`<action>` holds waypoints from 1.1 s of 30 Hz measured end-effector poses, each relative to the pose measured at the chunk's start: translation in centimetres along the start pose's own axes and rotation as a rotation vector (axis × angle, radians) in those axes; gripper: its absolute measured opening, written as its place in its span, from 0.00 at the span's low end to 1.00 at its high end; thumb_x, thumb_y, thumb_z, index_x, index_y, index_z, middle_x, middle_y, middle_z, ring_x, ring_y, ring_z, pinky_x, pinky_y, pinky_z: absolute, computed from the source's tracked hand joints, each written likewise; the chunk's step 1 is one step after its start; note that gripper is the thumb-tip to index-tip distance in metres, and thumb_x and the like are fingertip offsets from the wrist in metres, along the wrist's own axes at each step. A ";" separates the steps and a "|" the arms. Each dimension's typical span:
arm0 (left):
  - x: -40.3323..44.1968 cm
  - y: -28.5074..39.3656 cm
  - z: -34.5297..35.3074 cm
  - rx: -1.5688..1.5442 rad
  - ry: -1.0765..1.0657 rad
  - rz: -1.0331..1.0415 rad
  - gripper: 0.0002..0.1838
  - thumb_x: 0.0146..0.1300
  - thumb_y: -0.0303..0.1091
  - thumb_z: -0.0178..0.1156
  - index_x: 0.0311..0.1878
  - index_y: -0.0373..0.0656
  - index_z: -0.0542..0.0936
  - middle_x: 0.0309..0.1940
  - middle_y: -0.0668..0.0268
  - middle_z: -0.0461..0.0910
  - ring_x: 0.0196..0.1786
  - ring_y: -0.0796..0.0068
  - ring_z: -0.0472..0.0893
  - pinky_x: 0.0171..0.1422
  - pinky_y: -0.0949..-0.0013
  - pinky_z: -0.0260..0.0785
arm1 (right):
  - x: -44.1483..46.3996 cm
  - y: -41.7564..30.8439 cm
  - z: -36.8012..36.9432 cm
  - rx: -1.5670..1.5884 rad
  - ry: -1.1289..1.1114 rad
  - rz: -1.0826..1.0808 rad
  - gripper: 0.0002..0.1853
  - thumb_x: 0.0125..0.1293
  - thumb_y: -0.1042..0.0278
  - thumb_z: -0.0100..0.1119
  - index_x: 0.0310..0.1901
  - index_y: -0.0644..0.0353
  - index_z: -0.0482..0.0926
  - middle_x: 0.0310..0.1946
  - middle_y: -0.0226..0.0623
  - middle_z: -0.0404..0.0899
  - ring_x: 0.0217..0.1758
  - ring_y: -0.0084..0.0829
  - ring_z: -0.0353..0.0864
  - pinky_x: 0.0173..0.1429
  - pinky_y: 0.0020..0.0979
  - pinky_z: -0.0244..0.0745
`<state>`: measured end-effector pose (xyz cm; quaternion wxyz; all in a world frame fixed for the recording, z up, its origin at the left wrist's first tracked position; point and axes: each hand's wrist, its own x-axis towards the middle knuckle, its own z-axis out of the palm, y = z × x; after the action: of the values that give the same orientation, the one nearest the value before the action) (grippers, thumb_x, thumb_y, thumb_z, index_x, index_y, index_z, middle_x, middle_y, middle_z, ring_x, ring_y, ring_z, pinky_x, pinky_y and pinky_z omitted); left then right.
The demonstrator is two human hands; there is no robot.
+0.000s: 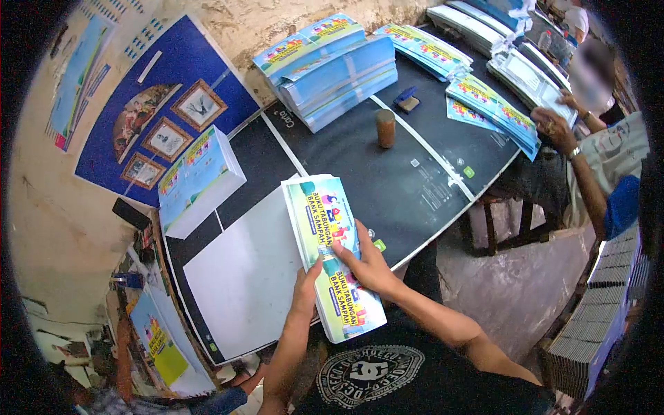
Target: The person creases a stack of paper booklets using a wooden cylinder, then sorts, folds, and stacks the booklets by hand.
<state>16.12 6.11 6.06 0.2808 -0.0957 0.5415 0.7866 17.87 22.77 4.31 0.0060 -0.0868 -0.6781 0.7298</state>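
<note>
In front of my chest, both hands grip a bundle of printed booklet covers lettered "BUKU TABUNGAN BANK SAMPAH". My left hand is closed on its left edge, thumb on top near the middle. From the right side, my right hand holds the same bundle, its thumb lying across the front. The fingers underneath are hidden. Below the bundle's left side lies a large white sheet on the dark table.
Tall cover stacks stand at the back, beside a brown cylinder and a blue ink pad. A white-sided paper stack sits left. A co-worker's hands touch papers at right. Bound bundles line the lower right.
</note>
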 end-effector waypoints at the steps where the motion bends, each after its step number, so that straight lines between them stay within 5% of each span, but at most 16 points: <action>1: 0.6 0.6 -0.1 0.017 0.016 0.005 0.29 0.72 0.41 0.59 0.68 0.31 0.69 0.59 0.54 0.78 0.56 0.66 0.82 0.62 0.64 0.74 | 0.5 -0.5 0.1 -0.064 -0.024 0.007 0.44 0.70 0.43 0.59 0.75 0.65 0.51 0.57 0.60 0.77 0.58 0.50 0.82 0.62 0.43 0.75; 6: 3.2 2.6 -0.5 -0.033 0.020 0.027 0.29 0.74 0.42 0.56 0.69 0.31 0.67 0.57 0.54 0.78 0.55 0.63 0.82 0.59 0.62 0.77 | 4.7 -3.9 -2.8 -0.509 -0.131 -0.031 0.28 0.70 0.51 0.62 0.60 0.67 0.76 0.37 0.55 0.86 0.43 0.43 0.89 0.49 0.42 0.81; 8: 4.9 2.8 -0.6 -0.040 0.016 0.044 0.29 0.73 0.41 0.57 0.69 0.31 0.67 0.59 0.54 0.77 0.59 0.62 0.80 0.63 0.61 0.74 | 6.8 -5.4 -5.1 -0.408 0.266 -0.229 0.18 0.69 0.55 0.63 0.38 0.66 0.86 0.27 0.44 0.84 0.30 0.30 0.83 0.38 0.36 0.77; 9: 5.6 2.7 -0.4 -0.022 0.029 0.069 0.29 0.72 0.40 0.58 0.70 0.31 0.66 0.60 0.54 0.76 0.60 0.62 0.79 0.64 0.61 0.73 | 9.1 -4.2 -7.6 -0.376 0.448 -0.275 0.17 0.71 0.54 0.61 0.40 0.64 0.84 0.22 0.31 0.79 0.24 0.20 0.75 0.28 0.28 0.70; 11: 7.1 2.3 -0.4 -0.003 0.063 0.077 0.31 0.72 0.40 0.59 0.70 0.31 0.66 0.62 0.54 0.74 0.64 0.62 0.76 0.66 0.60 0.70 | 12.5 -5.2 -12.8 -0.296 0.698 -0.262 0.17 0.72 0.55 0.60 0.39 0.64 0.84 0.22 0.30 0.79 0.24 0.19 0.73 0.28 0.27 0.68; 13: 7.9 3.0 -0.2 0.006 0.046 0.047 0.30 0.72 0.39 0.59 0.70 0.31 0.66 0.62 0.54 0.74 0.64 0.62 0.76 0.66 0.61 0.70 | 15.9 -4.7 -16.9 -0.364 0.901 -0.345 0.16 0.68 0.58 0.62 0.39 0.67 0.83 0.28 0.42 0.84 0.31 0.31 0.81 0.40 0.33 0.75; 16: 9.8 3.4 -0.5 0.030 -0.002 0.075 0.29 0.71 0.37 0.59 0.70 0.31 0.66 0.63 0.55 0.75 0.64 0.63 0.76 0.66 0.63 0.69 | 21.3 -1.3 -21.5 -0.652 0.883 -0.556 0.15 0.67 0.60 0.62 0.40 0.66 0.83 0.33 0.45 0.84 0.36 0.40 0.84 0.44 0.37 0.77; 17: 9.9 3.8 -0.4 0.027 -0.036 0.078 0.29 0.71 0.37 0.59 0.70 0.32 0.67 0.63 0.55 0.75 0.64 0.63 0.76 0.67 0.63 0.69 | 23.1 0.2 -23.1 -0.790 0.806 -0.524 0.16 0.65 0.57 0.64 0.45 0.62 0.83 0.43 0.44 0.83 0.46 0.45 0.83 0.50 0.40 0.76; 21: 10.3 4.2 -1.4 -0.025 -0.144 0.085 0.31 0.71 0.37 0.60 0.72 0.33 0.64 0.64 0.55 0.74 0.64 0.63 0.76 0.68 0.62 0.68 | 24.3 -0.5 -21.8 -1.250 0.736 -0.530 0.27 0.62 0.47 0.66 0.56 0.59 0.79 0.60 0.41 0.74 0.63 0.43 0.71 0.63 0.44 0.67; 24: 10.0 4.2 -2.1 -0.043 -0.190 0.014 0.33 0.71 0.38 0.60 0.73 0.32 0.62 0.64 0.55 0.73 0.66 0.63 0.74 0.69 0.62 0.67 | 24.4 -0.1 -21.7 -1.433 0.695 -0.592 0.29 0.63 0.45 0.64 0.57 0.60 0.78 0.60 0.43 0.73 0.64 0.44 0.70 0.65 0.44 0.65; 33: 10.5 3.7 -2.3 -0.032 -0.207 0.051 0.32 0.70 0.37 0.60 0.72 0.31 0.63 0.64 0.54 0.73 0.66 0.63 0.75 0.70 0.62 0.67 | 24.6 0.8 -21.8 -1.439 0.689 -0.429 0.23 0.65 0.42 0.61 0.52 0.49 0.84 0.75 0.43 0.59 0.77 0.47 0.55 0.72 0.59 0.51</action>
<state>5.05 6.66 3.34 0.3134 -0.0045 0.4992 0.8078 -3.28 47.40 -0.78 0.2956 -0.1571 -0.9417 0.0326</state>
